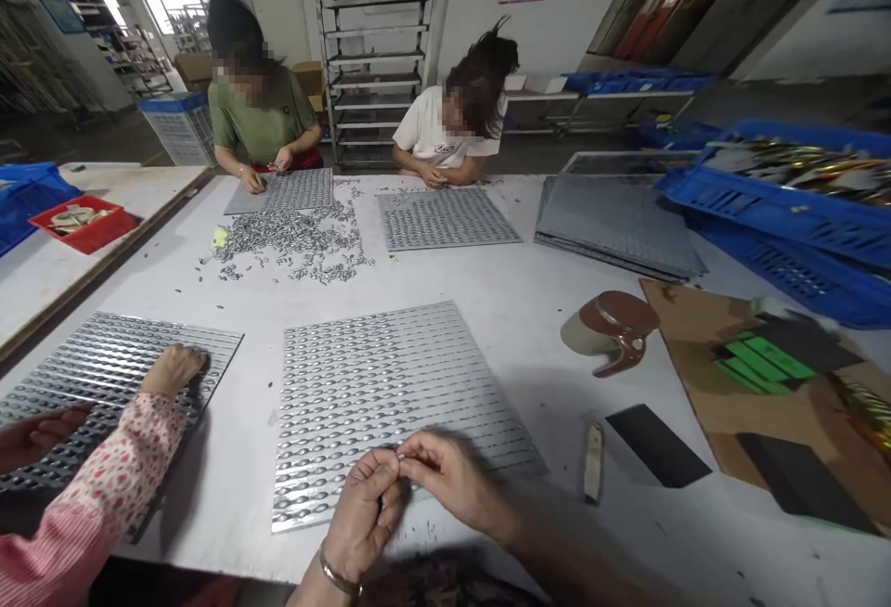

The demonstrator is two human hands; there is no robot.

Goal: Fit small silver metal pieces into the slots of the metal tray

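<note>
My left hand [368, 507] and my right hand [449, 475] meet over the near edge of a silver tray [390, 384] filled with rows of small shiny metal pieces. Both hands pinch together at the fingertips around something tiny that I cannot make out. The left wrist wears a thin bracelet. A loose heap of the same small metal pieces [289, 240] lies farther back on the white table [529, 301].
A co-worker's hand [174, 368] in a floral sleeve rests on another filled tray [90, 375] at left. Two people sit across at grey trays [445, 217]. To the right lie stacked grey trays [613, 217], a brown cup [613, 327], cardboard [703, 384], blue crates [786, 208].
</note>
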